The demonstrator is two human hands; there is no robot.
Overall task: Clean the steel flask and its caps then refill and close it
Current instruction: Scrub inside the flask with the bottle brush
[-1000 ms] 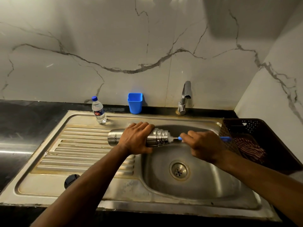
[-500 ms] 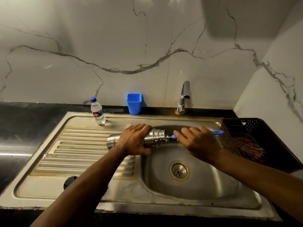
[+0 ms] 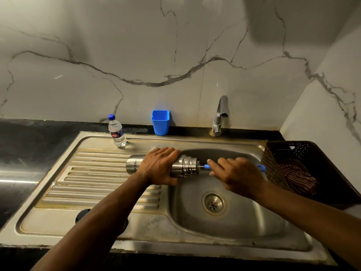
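Observation:
The steel flask (image 3: 185, 165) lies sideways over the left edge of the sink basin (image 3: 234, 222), its open mouth pointing right. My left hand (image 3: 159, 166) is wrapped around its middle. My right hand (image 3: 237, 175) grips a blue-handled bottle brush (image 3: 206, 166) whose thin stem enters the flask's mouth; the handle's end (image 3: 261, 168) sticks out past my hand. The bristles are hidden inside the flask. A dark round cap (image 3: 82, 215) lies on the drainboard near the front, partly behind my left forearm.
A small water bottle (image 3: 116, 131) with a blue cap stands at the back of the drainboard (image 3: 97, 173). A blue plastic cup (image 3: 160, 122) and the tap (image 3: 219, 116) stand by the wall. A dark basket (image 3: 312, 153) with a striped cloth (image 3: 297, 178) sits right of the sink.
The flask and both hands have shifted slightly back and forth over the basin as the brush stem slides in the flask's mouth. Both grips are unchanged.

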